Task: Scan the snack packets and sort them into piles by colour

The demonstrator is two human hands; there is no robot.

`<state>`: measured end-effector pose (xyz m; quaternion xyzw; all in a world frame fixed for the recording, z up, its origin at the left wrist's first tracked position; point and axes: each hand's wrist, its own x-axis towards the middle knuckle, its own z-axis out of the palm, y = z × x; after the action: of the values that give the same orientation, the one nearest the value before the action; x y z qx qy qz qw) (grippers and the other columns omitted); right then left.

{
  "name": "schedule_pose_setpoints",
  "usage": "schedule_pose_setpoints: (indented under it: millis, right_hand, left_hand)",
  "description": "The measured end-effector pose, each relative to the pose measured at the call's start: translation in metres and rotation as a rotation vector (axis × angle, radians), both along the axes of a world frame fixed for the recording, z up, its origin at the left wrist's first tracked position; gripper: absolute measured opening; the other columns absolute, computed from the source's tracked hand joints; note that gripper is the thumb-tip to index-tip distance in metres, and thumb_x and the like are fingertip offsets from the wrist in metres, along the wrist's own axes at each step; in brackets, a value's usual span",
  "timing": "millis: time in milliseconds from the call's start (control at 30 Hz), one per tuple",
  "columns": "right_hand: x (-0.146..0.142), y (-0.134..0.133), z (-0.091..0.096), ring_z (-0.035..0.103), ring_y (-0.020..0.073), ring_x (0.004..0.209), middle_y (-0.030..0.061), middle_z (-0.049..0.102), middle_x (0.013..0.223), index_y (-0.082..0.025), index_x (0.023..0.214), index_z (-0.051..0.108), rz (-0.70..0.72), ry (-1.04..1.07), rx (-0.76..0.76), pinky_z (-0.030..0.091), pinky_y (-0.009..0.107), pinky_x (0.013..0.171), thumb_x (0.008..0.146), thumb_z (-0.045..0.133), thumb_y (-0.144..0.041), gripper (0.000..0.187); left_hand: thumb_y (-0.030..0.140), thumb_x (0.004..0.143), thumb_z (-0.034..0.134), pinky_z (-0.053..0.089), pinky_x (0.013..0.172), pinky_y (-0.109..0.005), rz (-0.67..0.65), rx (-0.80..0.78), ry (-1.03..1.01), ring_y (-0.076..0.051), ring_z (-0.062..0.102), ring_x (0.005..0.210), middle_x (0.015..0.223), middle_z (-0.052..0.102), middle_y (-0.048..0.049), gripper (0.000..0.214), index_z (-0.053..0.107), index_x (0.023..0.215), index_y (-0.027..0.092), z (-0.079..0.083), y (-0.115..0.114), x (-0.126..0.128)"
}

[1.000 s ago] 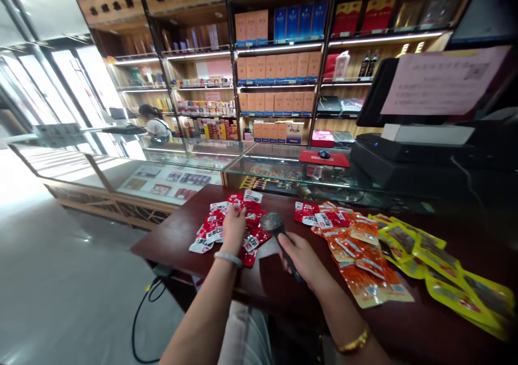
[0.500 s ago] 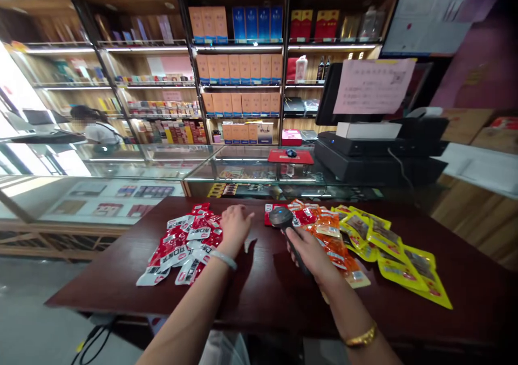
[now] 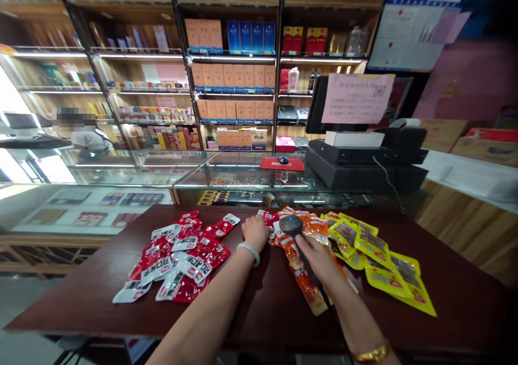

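Observation:
My right hand (image 3: 318, 260) is wrapped round the handle of a black barcode scanner (image 3: 292, 225), its head over the orange snack packets (image 3: 301, 270). Further left, my left hand (image 3: 256, 233), with a pale bangle at the wrist, has its fingers curled at the edge of a red snack packet (image 3: 267, 218); the fingertips are partly hidden. A loose pile of red and white snack packets (image 3: 206, 254) lies left of that hand. Yellow snack packets (image 3: 374, 246) are spread to the right of the orange ones. All rest on a dark wooden table (image 3: 81, 284).
Behind the table stands a glass display counter (image 3: 238, 168) with a mouse on a red mat (image 3: 265, 163). A monitor (image 3: 318, 106) with a pink paper sheet and a black cash drawer (image 3: 343, 165) are at right. A person (image 3: 89, 139) is at the far left.
My left hand has moved right from beside the red-and-white pile to the red packet near the orange ones. Another red packet now lies at that pile's right. The camera view has shifted.

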<state>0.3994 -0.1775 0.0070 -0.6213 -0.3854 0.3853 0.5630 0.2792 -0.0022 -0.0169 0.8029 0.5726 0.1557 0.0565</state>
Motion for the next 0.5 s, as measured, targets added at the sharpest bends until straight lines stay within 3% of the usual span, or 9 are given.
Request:
schedule_pose_setpoints:
  millis: [100, 300, 367, 500]
  right_hand:
    - [0.000, 0.010, 0.009, 0.053, 0.0158, 0.046, -0.0015, 0.057, 0.058, -0.022, 0.077, 0.060, 0.024, -0.074, 0.039, 0.039, 0.027, 0.044, 0.083, 0.057, -0.062, 0.041]
    - [-0.007, 0.056, 0.043, 0.052, 0.0143, 0.046, -0.0020, 0.058, 0.057, -0.021, 0.072, 0.057, 0.142, -0.195, 0.119, 0.038, 0.025, 0.045, 0.085, 0.053, -0.060, 0.041]
    - [-0.009, 0.071, 0.049, 0.050, 0.0135, 0.045, -0.0032, 0.055, 0.054, -0.021, 0.071, 0.055, 0.186, -0.216, 0.133, 0.037, 0.024, 0.045, 0.085, 0.054, -0.059, 0.040]
    - [-0.010, 0.089, 0.045, 0.049, 0.0119, 0.044, -0.0043, 0.053, 0.053, -0.021, 0.068, 0.054, 0.241, -0.226, 0.172, 0.036, 0.023, 0.044, 0.082, 0.057, -0.060, 0.042]
  left_hand:
    - [0.057, 0.072, 0.073, 0.040, 0.094, -0.041, 0.029, 0.101, 0.036, -0.033, 0.055, 0.115, 0.115, 0.064, -0.0189, 0.060, 0.060, 0.111, 0.012, -0.001, 0.000, -0.016]
    - [0.056, 0.076, 0.069, 0.043, 0.089, -0.041, -0.040, -0.041, 0.102, -0.034, 0.064, 0.106, 0.104, 0.070, -0.0199, 0.050, 0.063, 0.101, 0.013, 0.002, 0.005, -0.040]
    - [0.049, 0.078, 0.070, 0.045, 0.082, -0.037, -0.011, -0.078, 0.002, -0.033, 0.067, 0.101, 0.102, 0.071, -0.0184, 0.046, 0.059, 0.104, 0.013, 0.003, 0.006, -0.046]
    - [0.036, 0.086, 0.063, 0.044, 0.069, -0.028, 0.091, -0.115, -0.412, -0.022, 0.070, 0.087, 0.095, 0.072, -0.0093, 0.031, 0.050, 0.108, 0.019, 0.004, 0.008, -0.060]
